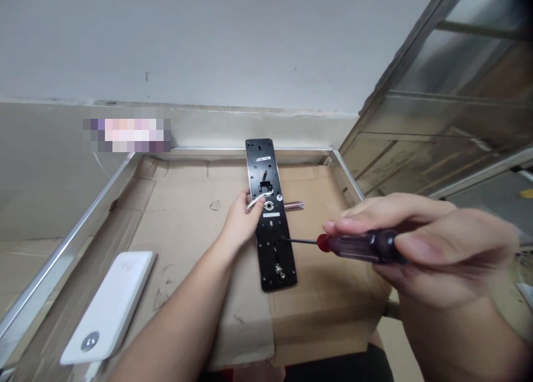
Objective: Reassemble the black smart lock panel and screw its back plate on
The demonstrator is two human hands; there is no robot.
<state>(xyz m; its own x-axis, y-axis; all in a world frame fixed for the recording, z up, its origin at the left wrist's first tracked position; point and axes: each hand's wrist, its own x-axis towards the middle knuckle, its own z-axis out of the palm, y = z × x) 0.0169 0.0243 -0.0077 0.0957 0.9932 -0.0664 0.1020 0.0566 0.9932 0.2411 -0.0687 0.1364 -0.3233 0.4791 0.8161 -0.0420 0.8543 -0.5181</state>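
Note:
A long black door lock panel (270,260) lies with its back up, showing screw holes, posts and a white cable (259,197). My left hand (244,218) grips the panel's left edge, its thumb over the top beside the cable. A brownish lever handle (295,206) sticks out from under the right side. My right hand (445,249) is closed around the dark, see-through handle of a screwdriver (358,246) with a red collar. The screwdriver's thin shaft points left, its tip at the lower part of the panel; whether it touches a screw I cannot tell.
Flattened cardboard (187,215) covers the table within a raised metal frame (70,240). A white power bank (112,304) with a cable lies at front left. Behind stands a pale wall (208,49); a metal-framed glossy panel (416,110) rises at right. A blurred-out patch hides something at back left.

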